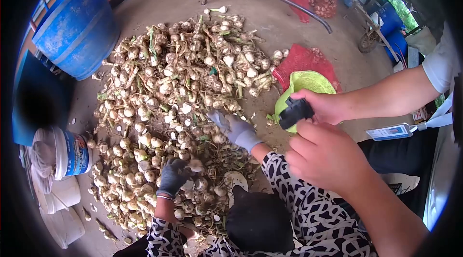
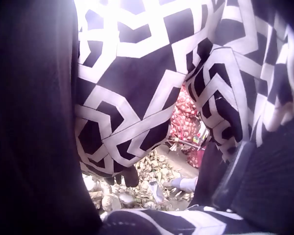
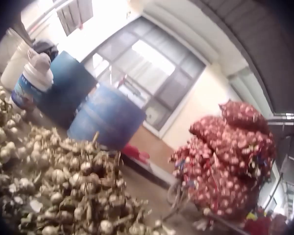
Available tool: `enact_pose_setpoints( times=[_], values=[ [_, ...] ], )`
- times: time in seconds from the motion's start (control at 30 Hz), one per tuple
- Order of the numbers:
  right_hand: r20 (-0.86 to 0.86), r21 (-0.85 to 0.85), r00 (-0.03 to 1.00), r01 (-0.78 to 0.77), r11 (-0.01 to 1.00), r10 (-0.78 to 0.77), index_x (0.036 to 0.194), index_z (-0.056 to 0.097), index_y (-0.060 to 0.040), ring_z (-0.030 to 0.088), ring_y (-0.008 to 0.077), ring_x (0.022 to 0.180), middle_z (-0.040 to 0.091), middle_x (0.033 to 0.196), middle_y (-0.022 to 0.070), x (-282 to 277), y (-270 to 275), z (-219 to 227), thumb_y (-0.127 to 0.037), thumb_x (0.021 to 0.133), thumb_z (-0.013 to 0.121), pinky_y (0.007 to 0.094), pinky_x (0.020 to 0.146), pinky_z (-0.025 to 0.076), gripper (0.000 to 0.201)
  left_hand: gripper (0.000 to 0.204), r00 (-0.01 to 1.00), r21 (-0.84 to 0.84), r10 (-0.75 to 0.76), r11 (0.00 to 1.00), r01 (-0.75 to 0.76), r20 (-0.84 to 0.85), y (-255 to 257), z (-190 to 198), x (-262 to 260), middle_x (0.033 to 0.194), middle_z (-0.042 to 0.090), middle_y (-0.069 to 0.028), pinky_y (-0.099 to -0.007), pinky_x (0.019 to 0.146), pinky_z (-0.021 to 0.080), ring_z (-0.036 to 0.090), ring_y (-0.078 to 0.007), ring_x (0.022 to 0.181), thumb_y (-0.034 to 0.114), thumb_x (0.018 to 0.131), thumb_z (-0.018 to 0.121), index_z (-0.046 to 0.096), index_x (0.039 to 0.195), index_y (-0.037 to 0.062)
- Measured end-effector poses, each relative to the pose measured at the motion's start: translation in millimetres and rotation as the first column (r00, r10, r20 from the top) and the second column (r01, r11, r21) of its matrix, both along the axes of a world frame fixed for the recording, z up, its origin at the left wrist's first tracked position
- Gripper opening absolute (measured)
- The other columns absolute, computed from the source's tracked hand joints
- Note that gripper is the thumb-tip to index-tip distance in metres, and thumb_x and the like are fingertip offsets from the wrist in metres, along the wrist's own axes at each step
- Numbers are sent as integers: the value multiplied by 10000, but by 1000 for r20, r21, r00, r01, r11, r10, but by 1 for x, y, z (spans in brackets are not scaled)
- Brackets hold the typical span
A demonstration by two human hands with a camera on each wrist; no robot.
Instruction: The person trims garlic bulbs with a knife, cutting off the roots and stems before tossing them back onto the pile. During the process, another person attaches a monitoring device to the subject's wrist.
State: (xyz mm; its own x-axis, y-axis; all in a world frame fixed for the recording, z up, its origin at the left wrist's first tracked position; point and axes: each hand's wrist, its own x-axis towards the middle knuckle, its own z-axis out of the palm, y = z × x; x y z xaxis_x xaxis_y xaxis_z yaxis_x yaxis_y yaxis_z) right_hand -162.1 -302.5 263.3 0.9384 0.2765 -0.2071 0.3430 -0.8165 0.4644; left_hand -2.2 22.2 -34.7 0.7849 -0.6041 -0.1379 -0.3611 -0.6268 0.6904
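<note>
A wide heap of garlic (image 1: 159,81) with stalks lies on the floor. My left hand (image 1: 173,177), in a dark grey glove, is low over the near part of it and holds a garlic bulb (image 1: 195,166) at its fingertips. In the left wrist view, dark gloved fingers (image 2: 129,176) hang below the patterned sleeve (image 2: 122,98). Wearing a lavender glove, my right hand (image 1: 242,133) reaches over the middle of the heap, fingers extended among bulbs and loose leaves. The right wrist view shows heap and surroundings, no hand.
At right, another person's bare hands (image 1: 323,153) hold a small black device (image 1: 295,112) above a lime-green bucket (image 1: 313,82) and a red mesh sack (image 1: 289,66). A blue barrel (image 1: 77,25) and white tub (image 1: 72,153) stand left. Full garlic sacks (image 3: 225,161) are piled behind.
</note>
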Motion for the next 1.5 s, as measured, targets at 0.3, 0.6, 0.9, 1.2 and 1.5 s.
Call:
enact_pose_setpoints(
  times=[0.3, 0.6, 0.9, 1.2, 1.5],
  values=[
    [125, 284, 990, 25, 958, -63, 717, 610, -111, 559, 194, 846, 561, 761, 18, 52, 16, -43, -207, 712, 624, 303, 800, 433, 98, 284, 970, -75, 26, 996, -45, -241, 9, -1, 6, 968, 707, -143, -342, 814, 518, 683, -252, 906, 186, 801, 692, 668, 1031, 21],
    [178, 35, 980, -101, 994, 93, 817, 617, -106, 545, 202, 893, 563, 805, 31, 13, -14, -3, -275, 762, 621, 307, 818, 419, 178, 279, 928, -157, -38, 987, -22, -370, 2, 2, -4, 1047, 694, -116, -312, 885, 506, 659, -219, 980, 117, 819, 667, 666, 1085, 31],
    [23, 405, 975, 194, 893, -222, 870, 599, -92, 565, 211, 836, 563, 823, 64, 53, 20, -13, -347, 821, 599, 319, 770, 419, 260, 269, 940, -100, -80, 994, 49, -332, -2, 22, -10, 1070, 677, -141, -338, 861, 504, 652, -253, 983, 122, 836, 628, 662, 1086, 31],
    [-86, 747, 897, 346, 567, -434, 953, 593, -77, 579, 206, 774, 585, 851, 82, 73, 23, -34, -326, 863, 567, 301, 678, 415, 266, 239, 911, -172, -62, 985, -10, -409, -7, 7, -15, 883, 702, -111, -311, 750, 521, 677, -181, 800, 181, 828, 665, 676, 1030, 53],
    [-577, 439, 804, 455, -775, 146, 1035, 586, -62, 594, 201, 713, 606, 880, 100, 119, 47, -64, -304, 906, 536, 283, 585, 411, 279, 330, 922, -97, -46, 995, 10, -384, -11, 16, -20, 1021, 695, -123, -361, 821, 512, 665, -262, 926, 262, 840, 658, 657, 1119, 85]
  ],
)
